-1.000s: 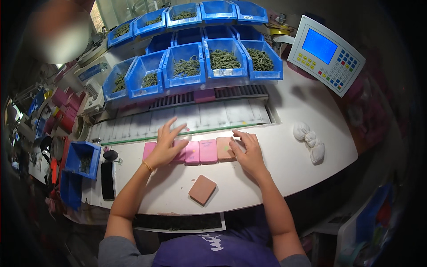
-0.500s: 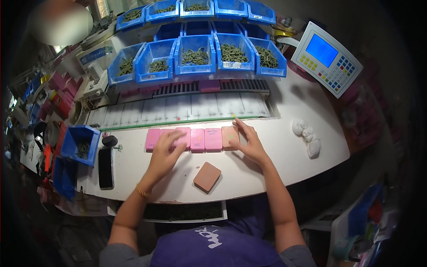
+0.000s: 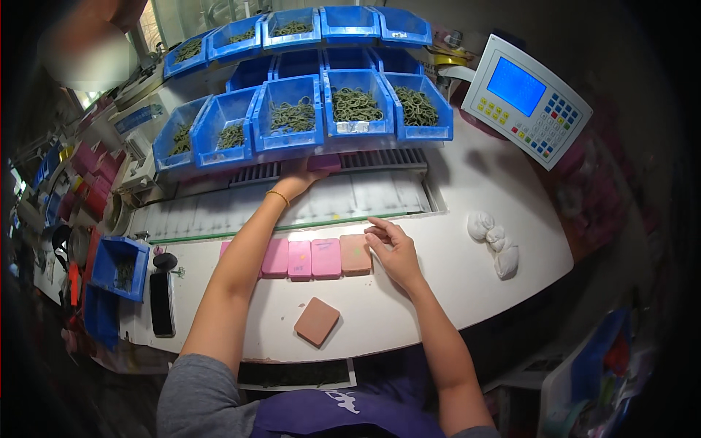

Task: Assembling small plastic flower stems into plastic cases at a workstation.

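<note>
The left hand (image 3: pixel 296 180) stretches across to the far side, its fingers at the left end of a far pink block (image 3: pixel 323 163) on a slatted rack (image 3: pixel 394 160). The fingers are partly hidden, so I cannot tell whether they have closed on it. The forearm passes over the left part of a row of pink blocks (image 3: pixel 326 259) on the tabletop (image 3: pixel 482 292).

The right hand (image 3: pixel 394 255) is loosely open, fingers a little bent, with nothing visibly gripped. It is by the far right corner of the tan block (image 3: pixel 356 254) ending the row, perhaps as a stop; contact is unclear. The blocks lie side by side in a line, which probably keeps them ordered and within reach. A loose tan block (image 3: pixel 317 322) lies apart on the near side, turned askew.

Beyond the rack, the front row of blue bins (image 3: pixel 288 141) faces the person, likely so the contents can be seen and reached. They hold green loops (image 3: pixel 356 104): modest heaps on the left, the fullest in the two right bins. The top row of bins (image 3: pixel 350 31) shows similar loops in its left three; the right two and the dark middle row are hard to read. On the left, a side bin (image 3: pixel 119 252) has small dark green pieces, beyond a phone (image 3: pixel 162 304).
</note>
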The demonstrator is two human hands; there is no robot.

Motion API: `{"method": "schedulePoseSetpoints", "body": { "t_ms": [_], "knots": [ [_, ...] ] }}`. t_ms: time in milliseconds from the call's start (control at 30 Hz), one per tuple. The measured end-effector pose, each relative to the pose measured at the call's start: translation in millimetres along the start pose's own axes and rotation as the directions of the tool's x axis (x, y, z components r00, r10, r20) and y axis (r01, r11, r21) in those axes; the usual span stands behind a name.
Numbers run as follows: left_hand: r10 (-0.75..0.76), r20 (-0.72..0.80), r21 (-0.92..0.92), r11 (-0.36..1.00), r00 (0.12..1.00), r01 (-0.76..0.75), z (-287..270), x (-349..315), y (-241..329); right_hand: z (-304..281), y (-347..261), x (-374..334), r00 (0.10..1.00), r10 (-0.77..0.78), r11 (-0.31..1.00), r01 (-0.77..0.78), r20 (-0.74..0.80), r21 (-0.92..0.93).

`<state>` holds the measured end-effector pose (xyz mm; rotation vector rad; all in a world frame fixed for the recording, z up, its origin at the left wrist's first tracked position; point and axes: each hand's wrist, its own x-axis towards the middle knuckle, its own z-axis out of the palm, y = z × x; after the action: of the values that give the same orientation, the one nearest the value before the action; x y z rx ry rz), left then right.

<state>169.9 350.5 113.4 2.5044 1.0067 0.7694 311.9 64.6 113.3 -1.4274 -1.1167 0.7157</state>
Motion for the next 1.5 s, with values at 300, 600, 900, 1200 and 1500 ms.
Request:
{"method": "schedulePoseSetpoints", "body": {
  "t_ms": [300, 600, 900, 1200, 1500],
  "knots": [
    [-0.545, 0.256, -0.465, 0.655, 0.799, 0.596, -10.3, 33.3, 45.2, -7.6, 1.0, -1.0, 0.999, -0.014, 0.998, 0.011, -0.04, -0.066],
    [-0.351, 0.11, -0.197, 0.909, 0.93, 0.367, -7.6, 40.3, -38.2, 9.2, -5.6, 4.1, 1.0, -0.028, 0.997, 0.027, -0.013, -0.076],
    [-0.072, 0.382, 0.096, 0.995, 0.921, 0.038, -26.0, 12.5, 18.0, 4.8, -6.2, 0.8, 0.999, -0.033, 0.988, 0.03, -0.019, -0.153],
    [-0.039, 0.277, 0.169, 0.986, 0.96, -0.009, -13.6, 12.4, 15.5, 1.0, -10.0, 1.1, 0.996, -0.085, 0.976, 0.085, 0.008, -0.2],
    [0.002, 0.3, 0.267, 0.96, 0.954, -0.086, -28.9, 6.4, 8.8, 3.3, -5.7, 1.1, 0.999, -0.019, 0.995, 0.015, -0.039, -0.096]
  ]
}}
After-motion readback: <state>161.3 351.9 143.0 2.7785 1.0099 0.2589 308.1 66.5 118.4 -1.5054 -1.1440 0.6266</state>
